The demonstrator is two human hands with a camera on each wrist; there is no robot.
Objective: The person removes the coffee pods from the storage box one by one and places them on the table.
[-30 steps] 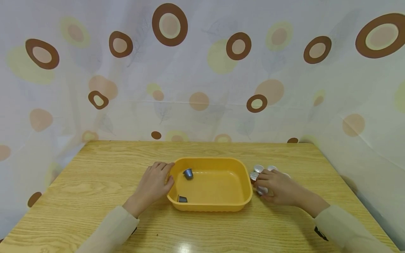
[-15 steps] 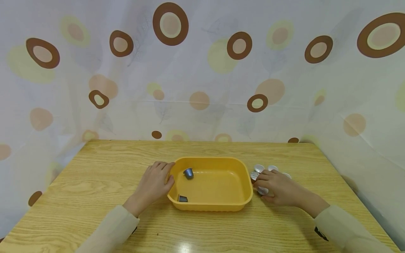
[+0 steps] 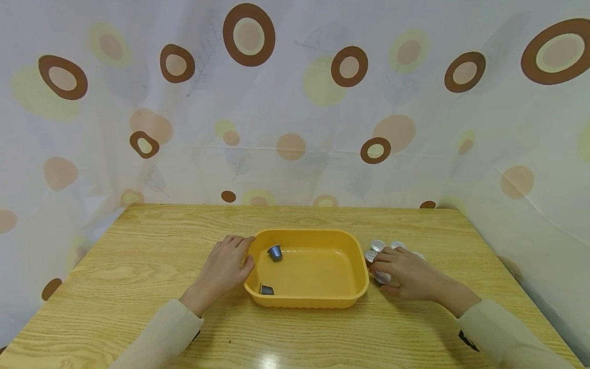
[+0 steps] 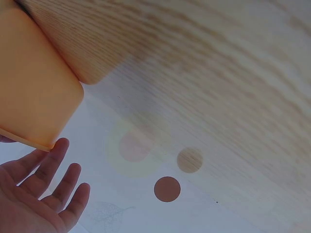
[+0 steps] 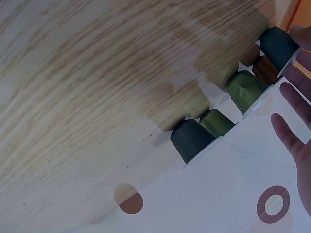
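Note:
My left hand (image 3: 224, 267) is at the left rim of the yellow plastic tray (image 3: 306, 302), fingertips resting on the rim. In the left wrist view, its fingers (image 4: 44, 177) are spread and fairly straight. Two dark coffee capsules lie tipped inside the tray: a blue-grey one (image 3: 275, 253) at the back left and a darker one (image 3: 266, 290) at the front left. Beside the right wall, my right hand (image 3: 403, 271) pinches a dark green coffee capsule (image 5: 278, 47), whose silver lid (image 3: 382, 278) faces up.
Around the right hand stand more capsules, lids up: a brown one (image 5: 265, 71), a green one (image 5: 245, 90), a smaller-looking green one (image 5: 216, 122) and a black one (image 5: 191, 140). The wooden table (image 3: 175, 236) meets a patterned cloth (image 3: 295, 118) behind.

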